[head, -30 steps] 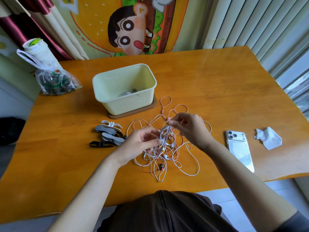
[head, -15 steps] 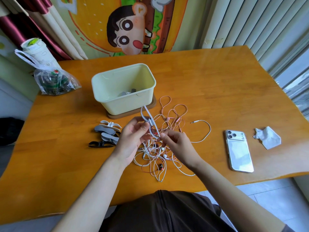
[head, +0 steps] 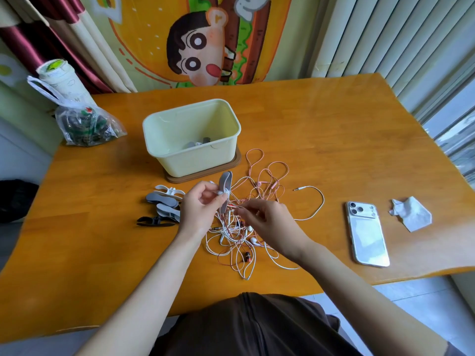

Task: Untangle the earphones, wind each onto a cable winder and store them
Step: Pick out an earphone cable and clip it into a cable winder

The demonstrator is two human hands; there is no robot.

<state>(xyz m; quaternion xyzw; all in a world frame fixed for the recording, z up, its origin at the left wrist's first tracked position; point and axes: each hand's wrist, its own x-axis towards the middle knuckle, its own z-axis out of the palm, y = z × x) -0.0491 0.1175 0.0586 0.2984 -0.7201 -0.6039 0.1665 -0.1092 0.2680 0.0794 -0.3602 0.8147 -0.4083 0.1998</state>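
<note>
Honey-orange wood, smooth and glossy, forms the table (head: 334,140). At its near middle lies the tangle of earphones (head: 231,235): thin white, pink and reddish cords looped over one another, with small rounded white buds and one dark, red-banded bud among them. One white cord arcs out to the right and ends in a slim metal jack plug (head: 298,189).

The left hand (head: 200,209) pinches a grey cable winder (head: 225,188) between thumb and curled fingers. The winder is a flat, elongated, soft-looking oval, held upright over the far-left part of the tangle. The right hand (head: 267,219), fingers curled, pinches a fine cord just beside the winder's lower end.

Left of the left hand, the spare winders (head: 164,201) lie in a touching pile of white, matte grey and black pieces, flat and bone-shaped.

Behind the tangle stands a pale yellow plastic bin (head: 195,160), rectangular with rounded corners, set on a thin brown base (head: 205,177). A few grey and white pieces lie at its bottom, too small to tell apart.

To the right a glossy white phone (head: 367,235) lies lens side up, and beyond it sits a crumpled white tissue (head: 411,213). At the far left corner a crinkled clear plastic bag (head: 84,124) holds dark contents.
</note>
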